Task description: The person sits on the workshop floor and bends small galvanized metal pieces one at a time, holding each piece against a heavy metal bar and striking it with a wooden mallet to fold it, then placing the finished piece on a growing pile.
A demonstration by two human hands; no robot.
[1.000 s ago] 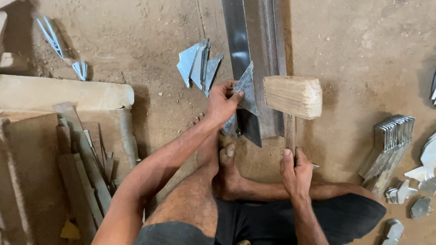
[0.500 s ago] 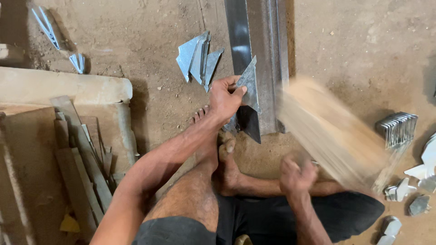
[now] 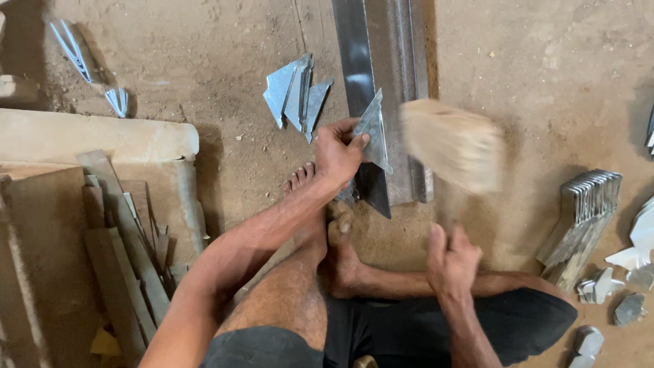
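My left hand (image 3: 338,151) pinches a triangular sheet-metal piece (image 3: 374,127) and holds it against the long steel rail (image 3: 388,68) lying on the dirt floor. My right hand (image 3: 451,257) grips the handle of a wooden mallet (image 3: 453,143). The mallet head is blurred with motion, just right of the triangle and over the rail's near end. My bare feet (image 3: 327,225) rest against the rail's end.
A small heap of cut metal triangles (image 3: 294,92) lies left of the rail. A stack of bent metal pieces (image 3: 584,215) and loose scraps (image 3: 623,286) sit at the right. Wooden blocks and slats (image 3: 116,232) fill the left side.
The mallet swung out low to the right, then came back up toward the rail. My left hand kept the triangle in place on the rail.
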